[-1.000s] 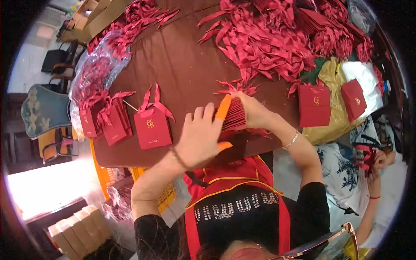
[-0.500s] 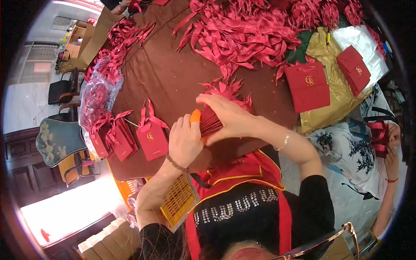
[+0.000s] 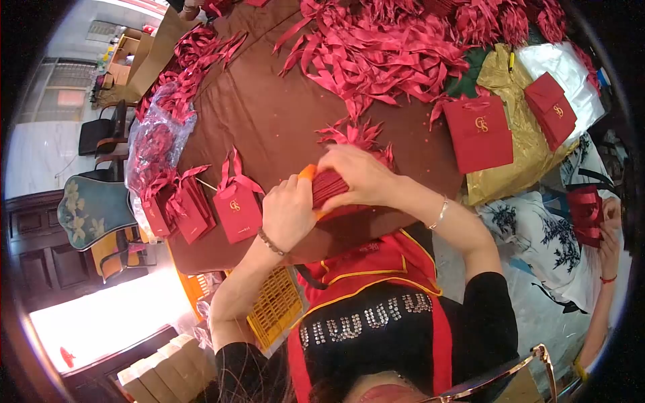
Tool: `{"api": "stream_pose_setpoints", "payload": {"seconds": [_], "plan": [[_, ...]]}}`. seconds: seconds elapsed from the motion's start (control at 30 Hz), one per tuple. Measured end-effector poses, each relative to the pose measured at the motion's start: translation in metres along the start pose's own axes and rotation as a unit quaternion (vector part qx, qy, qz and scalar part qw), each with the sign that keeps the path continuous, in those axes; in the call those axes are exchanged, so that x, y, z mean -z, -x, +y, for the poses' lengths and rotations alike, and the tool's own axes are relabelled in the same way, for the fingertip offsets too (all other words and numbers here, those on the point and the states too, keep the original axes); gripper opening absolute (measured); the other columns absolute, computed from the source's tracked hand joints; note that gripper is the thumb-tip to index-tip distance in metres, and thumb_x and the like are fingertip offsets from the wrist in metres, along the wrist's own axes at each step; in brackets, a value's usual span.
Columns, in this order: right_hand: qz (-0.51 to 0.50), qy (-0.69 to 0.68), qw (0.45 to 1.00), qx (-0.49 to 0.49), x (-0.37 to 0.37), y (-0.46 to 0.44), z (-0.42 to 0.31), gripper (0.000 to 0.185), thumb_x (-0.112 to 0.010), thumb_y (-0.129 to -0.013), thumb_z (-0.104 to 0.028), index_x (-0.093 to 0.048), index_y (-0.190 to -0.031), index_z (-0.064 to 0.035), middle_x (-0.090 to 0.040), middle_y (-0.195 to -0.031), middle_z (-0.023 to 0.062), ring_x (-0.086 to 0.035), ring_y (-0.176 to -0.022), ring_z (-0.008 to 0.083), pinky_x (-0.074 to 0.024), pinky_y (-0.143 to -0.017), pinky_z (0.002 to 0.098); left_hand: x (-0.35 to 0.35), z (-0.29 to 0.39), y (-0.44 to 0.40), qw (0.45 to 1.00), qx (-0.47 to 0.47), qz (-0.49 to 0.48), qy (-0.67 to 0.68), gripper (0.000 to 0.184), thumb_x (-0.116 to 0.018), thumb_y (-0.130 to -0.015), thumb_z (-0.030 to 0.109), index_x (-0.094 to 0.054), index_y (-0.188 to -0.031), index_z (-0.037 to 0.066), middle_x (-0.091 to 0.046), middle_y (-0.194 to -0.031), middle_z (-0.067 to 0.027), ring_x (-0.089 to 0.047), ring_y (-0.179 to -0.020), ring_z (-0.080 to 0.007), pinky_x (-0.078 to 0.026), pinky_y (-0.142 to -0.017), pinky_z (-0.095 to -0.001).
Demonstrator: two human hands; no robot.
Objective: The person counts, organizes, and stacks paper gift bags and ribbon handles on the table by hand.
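Left hand [image 3: 287, 212] and right hand [image 3: 361, 176] clamp gathered, flat red paper bags [image 3: 328, 189] between their fingers [image 3: 334, 160], not set down.

A bundle of flat-folded red gift bags [image 3: 329, 187] sits between the left hand [image 3: 289, 210] and the right hand [image 3: 355, 176], above the near part of the brown-covered desk [image 3: 259, 138]. Packed tightly together, the bags show their thin edges as a block of fine parallel lines, deep red throughout. Red ribbon handles [image 3: 355, 134] spill out at the far side in a loose, pointed tuft. Fingers cover both ends of the block, hiding the bags' broad faces; whether its underside touches the desk cannot be told.
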State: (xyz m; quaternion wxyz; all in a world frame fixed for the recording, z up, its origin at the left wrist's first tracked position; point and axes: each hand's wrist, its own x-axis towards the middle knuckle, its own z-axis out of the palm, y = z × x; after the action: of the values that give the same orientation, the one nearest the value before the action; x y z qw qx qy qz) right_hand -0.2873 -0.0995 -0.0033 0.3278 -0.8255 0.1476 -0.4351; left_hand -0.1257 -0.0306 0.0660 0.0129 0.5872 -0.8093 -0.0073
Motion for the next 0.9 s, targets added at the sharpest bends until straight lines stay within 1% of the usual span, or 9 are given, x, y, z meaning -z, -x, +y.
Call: {"api": "stream_pose_setpoints", "payload": {"seconds": [0.17,0.23,0.3,0.4,0.47,0.6,0.7,0.83,0.9], "plan": [[-0.006,0.066,0.996,-0.061,0.005,0.007,-0.005,0.081,-0.08,-0.052,-0.044,-0.043,-0.11,-0.0024,-0.052,-0.103,0.0143,-0.047,-0.106,0.0336,-0.0278,-0.102,0.0442,0.002,0.002,0.0,1.0,0.003,-0.016,0.021,0.066,-0.075,-0.058,0.028,-0.047,-0.111,0.0,-0.055,-0.076,-0.0113,-0.059,-0.067,-0.0272,-0.048,-0.06,-0.0354],[-0.052,0.045,0.992,-0.107,0.0,0.012,0.002,0.082,-0.079,-0.052,-0.046,-0.043,-0.111,-0.0022,-0.05,-0.106,0.0149,-0.046,-0.108,0.0332,-0.0277,-0.101,0.0438,0.003,0.004,-0.002,0.999,0.019,-0.016,0.035,0.071,-0.077,-0.056,0.022,-0.044,-0.117,0.005,-0.057,-0.082,-0.0128,-0.059,-0.071,-0.0299,-0.048,-0.06,-0.0379],[-0.094,0.028,0.984,-0.147,0.006,0.007,-0.001,0.084,-0.078,-0.052,-0.047,-0.043,-0.112,-0.0019,-0.049,-0.108,0.0154,-0.044,-0.11,0.0328,-0.0276,-0.101,0.0433,0.002,0.002,-0.002,1.0,0.01,-0.014,0.026,0.072,-0.076,-0.057,0.025,-0.043,-0.117,0.002,-0.056,-0.08,-0.0118,-0.059,-0.07,-0.0284,-0.048,-0.061,-0.0362],[-0.107,-0.009,0.983,-0.152,0.008,0.005,-0.008,0.072,-0.075,-0.062,-0.04,-0.043,-0.112,-0.0015,-0.049,-0.108,0.0149,-0.045,-0.108,0.0296,-0.0294,-0.099,0.0396,0.001,0.001,-0.001,1.0,0.003,-0.017,0.013,0.074,-0.076,-0.058,0.029,-0.043,-0.117,-0.001,-0.056,-0.079,-0.011,-0.059,-0.069,-0.0267,-0.049,-0.062,-0.0342],[-0.018,-0.126,0.967,-0.22,-0.003,0.006,-0.005,0.051,-0.062,-0.076,-0.041,-0.05,-0.105,-0.0015,-0.054,-0.1,0.0146,-0.047,-0.103,0.0279,-0.0339,-0.09,0.0382,0.0,0.001,0.0,1.0,0.003,-0.02,0.01,0.075,-0.076,-0.058,0.03,-0.042,-0.117,-0.002,-0.056,-0.079,-0.0111,-0.059,-0.069,-0.0267,-0.049,-0.062,-0.0339],[0.041,-0.166,0.948,-0.27,-0.013,0.003,-0.013,0.035,-0.049,-0.086,-0.029,-0.052,-0.103,0.0007,-0.054,-0.101,0.0149,-0.047,-0.104,0.0271,-0.0332,-0.091,0.0363,-0.002,0.002,0.002,0.999,0.032,-0.018,0.039,0.082,-0.079,-0.055,0.025,-0.038,-0.123,0.003,-0.057,-0.087,-0.0137,-0.059,-0.076,-0.03,-0.048,-0.063,-0.0373],[0.012,-0.205,0.936,-0.285,-0.01,0.002,-0.014,0.032,-0.045,-0.087,-0.021,-0.049,-0.109,0.0027,-0.051,-0.109,0.0122,-0.045,-0.108,0.0204,-0.0316,-0.095,0.0323,-0.001,0.002,0.005,0.999,0.029,0.001,0.04,0.086,-0.08,-0.054,0.027,-0.037,-0.124,0.002,-0.057,-0.086,-0.0134,-0.059,-0.075,-0.0302,-0.048,-0.063,-0.0371],[-0.016,-0.212,0.939,-0.272,-0.009,0.003,-0.011,0.037,-0.039,-0.091,-0.023,-0.045,-0.117,0.0023,-0.049,-0.117,0.0137,-0.042,-0.115,0.0192,-0.0296,-0.098,0.0316,0.002,0.005,0.004,0.998,0.038,0.01,0.04,0.085,-0.08,-0.053,0.029,-0.038,-0.122,0.0,-0.056,-0.087,-0.0135,-0.058,-0.074,-0.03,-0.048,-0.062,-0.0367],[0.012,-0.259,0.928,-0.269,-0.003,-0.008,-0.018,0.048,-0.034,-0.092,-0.035,-0.043,-0.121,0.0023,-0.046,-0.122,0.0166,-0.042,-0.116,0.0257,-0.0295,-0.099,0.0315,0.003,0.007,0.004,0.999,0.036,-0.008,0.031,0.083,-0.079,-0.054,0.029,-0.039,-0.121,0.0,-0.056,-0.087,-0.0136,-0.058,-0.074,-0.0301,-0.048,-0.062,-0.0369]]}}
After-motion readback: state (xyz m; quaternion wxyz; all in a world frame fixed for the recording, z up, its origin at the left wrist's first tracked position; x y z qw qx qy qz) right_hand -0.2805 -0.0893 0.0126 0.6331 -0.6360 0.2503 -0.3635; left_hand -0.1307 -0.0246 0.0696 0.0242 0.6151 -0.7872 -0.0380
